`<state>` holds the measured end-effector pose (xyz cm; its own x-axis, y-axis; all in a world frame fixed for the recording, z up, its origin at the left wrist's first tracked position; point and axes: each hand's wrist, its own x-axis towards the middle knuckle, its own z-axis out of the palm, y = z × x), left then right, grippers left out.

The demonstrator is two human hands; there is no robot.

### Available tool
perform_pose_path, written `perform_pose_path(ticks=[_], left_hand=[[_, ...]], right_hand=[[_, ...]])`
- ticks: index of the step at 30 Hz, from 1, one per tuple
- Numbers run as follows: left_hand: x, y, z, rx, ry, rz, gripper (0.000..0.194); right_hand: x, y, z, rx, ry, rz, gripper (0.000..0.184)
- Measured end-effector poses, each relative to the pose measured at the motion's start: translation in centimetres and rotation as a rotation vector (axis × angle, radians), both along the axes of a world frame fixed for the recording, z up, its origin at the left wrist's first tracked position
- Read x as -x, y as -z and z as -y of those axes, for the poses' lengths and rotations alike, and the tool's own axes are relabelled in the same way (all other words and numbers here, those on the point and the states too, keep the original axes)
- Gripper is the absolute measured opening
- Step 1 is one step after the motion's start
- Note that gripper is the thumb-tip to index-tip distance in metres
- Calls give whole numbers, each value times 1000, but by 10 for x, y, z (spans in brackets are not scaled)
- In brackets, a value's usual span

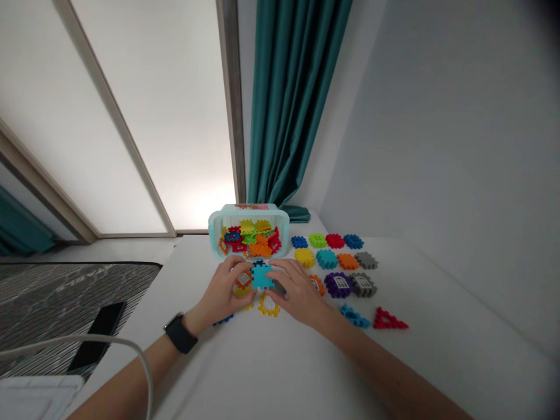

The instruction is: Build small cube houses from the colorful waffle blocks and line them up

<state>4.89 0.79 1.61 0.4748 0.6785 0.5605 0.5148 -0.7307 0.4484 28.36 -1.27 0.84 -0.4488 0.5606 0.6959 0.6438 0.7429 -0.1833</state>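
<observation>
A light-blue square building tile [262, 277] with toothed edges is between my two hands above the white table. My left hand [227, 287] grips its left side with thumb and fingers, a dark watch on that wrist. On the tile's right side, my right hand [298, 290] closes in a pinch. Under and around the hands lie an orange window tile [244, 279], a yellow tile with a white window [268, 305] and a blue piece [223, 320], partly covered by the left hand.
A pale blue bin [213, 236] of mixed tiles stands behind the hands. To the right are rows of tile stacks sorted by colour, including yellow [305, 258] and purple [339, 284], plus red triangles [388, 319]. A white cable [146, 373] crosses at lower left.
</observation>
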Motion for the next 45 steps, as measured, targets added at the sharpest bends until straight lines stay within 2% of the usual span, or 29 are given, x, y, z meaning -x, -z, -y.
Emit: perform_pose_path(ticks=[9, 16, 24, 32, 37, 45], left_hand=[[-53, -1, -14, 6, 58, 14, 44], [-106, -3, -27, 63, 72, 2, 38], [-161, 3, -52, 50, 95, -57, 40], [-177, 7, -72, -38, 149, -242, 27], [-184, 7, -70, -74, 194, -333, 26], [-188, 11, -73, -95, 194, -275, 27]], right_hand=[[-53, -17, -5, 35, 30, 66, 24], [-103, -24, -16, 117, 69, 106, 30], [-159, -27, -35, 237, 105, 178, 33], [-198, -14, -61, 352, 159, 213, 31], [-201, -9, -67, 385, 133, 228, 30], [-206, -5, -69, 404, 122, 207, 29]])
